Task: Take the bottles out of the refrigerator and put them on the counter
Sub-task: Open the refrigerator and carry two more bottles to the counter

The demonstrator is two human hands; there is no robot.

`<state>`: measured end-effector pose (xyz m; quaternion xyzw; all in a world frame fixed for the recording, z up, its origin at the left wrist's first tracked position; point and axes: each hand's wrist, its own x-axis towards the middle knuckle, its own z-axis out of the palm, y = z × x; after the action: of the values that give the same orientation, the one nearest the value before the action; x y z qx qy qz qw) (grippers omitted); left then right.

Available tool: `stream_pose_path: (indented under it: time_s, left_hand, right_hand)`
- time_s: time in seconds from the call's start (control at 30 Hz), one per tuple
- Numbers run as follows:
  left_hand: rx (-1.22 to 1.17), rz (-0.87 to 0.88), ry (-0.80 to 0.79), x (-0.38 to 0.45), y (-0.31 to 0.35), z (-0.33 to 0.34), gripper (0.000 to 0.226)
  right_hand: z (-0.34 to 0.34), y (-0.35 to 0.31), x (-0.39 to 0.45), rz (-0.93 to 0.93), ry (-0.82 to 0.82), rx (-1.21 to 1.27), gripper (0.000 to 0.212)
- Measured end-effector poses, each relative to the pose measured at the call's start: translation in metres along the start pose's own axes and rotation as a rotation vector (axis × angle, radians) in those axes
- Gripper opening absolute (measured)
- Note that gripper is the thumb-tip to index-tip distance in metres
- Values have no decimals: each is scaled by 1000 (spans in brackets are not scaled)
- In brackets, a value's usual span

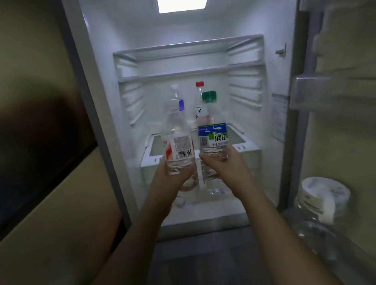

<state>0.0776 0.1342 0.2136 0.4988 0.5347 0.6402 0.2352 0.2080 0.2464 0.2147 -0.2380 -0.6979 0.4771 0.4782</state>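
- My left hand (174, 174) is wrapped round the lower body of a clear-capped water bottle (177, 141); my right hand (221, 164) grips the green-capped water bottle (212, 128) likewise, both upright before the open refrigerator (113, 103).
- Thin plastic, full of water: moderately heavy, squashy, possibly slick; I'd judge a low hold on the body steadiest.
- Inside stand a red-capped bottle (200, 90) and a blue-labelled bottle (177, 97).

I hold one bottle (178, 143) in my left hand (174, 176) and another bottle (213, 135) in my right hand (229, 168), side by side. Behind them, inside the open refrigerator (187, 56), stand two more bottles (200, 99).
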Motion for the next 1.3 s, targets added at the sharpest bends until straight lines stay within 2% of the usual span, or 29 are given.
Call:
stream_pose_path:
  time_s: [0.1, 0.17, 0.27, 0.37, 0.5, 0.67, 0.87, 1.0, 1.2, 1.3]
  left_hand:
    - [15, -23, 36, -25, 10, 3, 70]
    - [33, -26, 36, -41, 18, 1, 64]
    - [50, -33, 52, -62, 30, -3, 67]
    - [60, -29, 44, -80, 43, -6, 51]
    - [34, 22, 34, -104, 54, -10, 69]
    - [-37, 30, -3, -141, 65, -12, 72]
    - [-147, 17, -91, -197, 80, -10, 72]
    - [-184, 0, -121, -231, 89, 1, 88]
    - [-244, 19, -239, -261, 106, 45, 92]
    - [-280, 27, -319, -277, 118, 73, 90]
  right_hand:
    - [-2, -8, -14, 19, -10, 24, 38]
    - [-3, -15, -23, 5, -16, 17, 37]
    - [-7, -26, -40, 5, -25, 6, 35]
    - [-12, -41, -61, -5, -35, 32, 26]
    - [-20, -57, -93, 5, -21, 83, 24]
    - [-22, -72, -140, 15, 26, 63, 37]
    - [-20, -96, -211, 25, 123, 37, 44]
    - [-33, -109, -257, 39, 179, 41, 46]
    - [-71, -135, -313, 52, 273, 12, 52]
    - [-100, -153, -345, 38, 317, -58, 48]
